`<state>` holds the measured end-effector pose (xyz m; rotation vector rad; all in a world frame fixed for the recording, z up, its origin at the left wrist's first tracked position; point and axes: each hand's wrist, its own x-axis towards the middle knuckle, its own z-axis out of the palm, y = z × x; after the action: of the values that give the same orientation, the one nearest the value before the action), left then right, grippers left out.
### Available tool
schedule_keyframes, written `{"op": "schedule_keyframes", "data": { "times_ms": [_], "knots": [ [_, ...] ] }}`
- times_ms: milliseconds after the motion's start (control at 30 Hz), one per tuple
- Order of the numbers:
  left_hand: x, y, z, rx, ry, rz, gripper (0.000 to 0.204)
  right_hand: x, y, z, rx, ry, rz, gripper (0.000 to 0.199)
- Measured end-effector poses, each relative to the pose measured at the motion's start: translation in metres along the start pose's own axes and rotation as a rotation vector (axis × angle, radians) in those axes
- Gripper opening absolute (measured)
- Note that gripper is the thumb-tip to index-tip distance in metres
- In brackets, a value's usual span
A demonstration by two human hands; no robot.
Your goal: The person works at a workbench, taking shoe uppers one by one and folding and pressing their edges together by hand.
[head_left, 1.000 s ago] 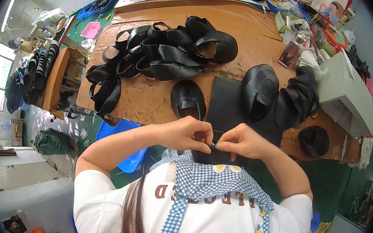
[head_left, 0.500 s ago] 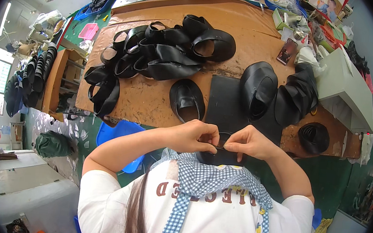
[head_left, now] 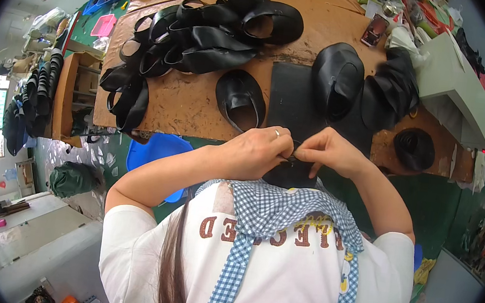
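Close to my body, just off the table's front edge, both hands work at a black leather shoe upper. My left hand is closed, its fingertips pinching at the upper's top edge. Opposite it, my right hand pinches the same edge with thumb and forefinger. The fingers hide whatever small part lies between them. Beyond my hands is a black mat, with another shoe upper on its right side. A single upper lies left of the mat, and a stack of black uppers fans out right of it.
A large pile of black uppers covers the table's left part. A rolled black piece sits at the right front. Beyond are a phone and a pale box. A blue bin stands below the table's left front edge.
The view has tilted, so the table sits higher in the picture. My left hand has turned, showing more of its back, and both hands stay close together at the upper.
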<state>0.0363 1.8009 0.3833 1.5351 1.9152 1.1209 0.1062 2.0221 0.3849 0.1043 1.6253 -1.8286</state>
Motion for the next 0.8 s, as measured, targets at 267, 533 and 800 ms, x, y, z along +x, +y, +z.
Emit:
{"op": "schedule_keyframes", "data": {
  "times_ms": [267, 533, 800],
  "knots": [
    [-0.009, 0.001, -0.019, -0.311, -0.018, -0.265, 0.021, -0.008, -0.001, -0.005, -0.138, 0.021, -0.072, 0.019],
    [-0.006, 0.01, -0.011, -0.137, 0.101, -0.201, 0.021, 0.0, -0.014, 0.005, -0.16, -0.037, -0.041, 0.019],
    [-0.003, -0.002, 0.008, 0.109, 0.218, 0.052, 0.023, 0.007, -0.008, -0.005, -0.494, 0.026, -0.259, 0.019]
  ]
}}
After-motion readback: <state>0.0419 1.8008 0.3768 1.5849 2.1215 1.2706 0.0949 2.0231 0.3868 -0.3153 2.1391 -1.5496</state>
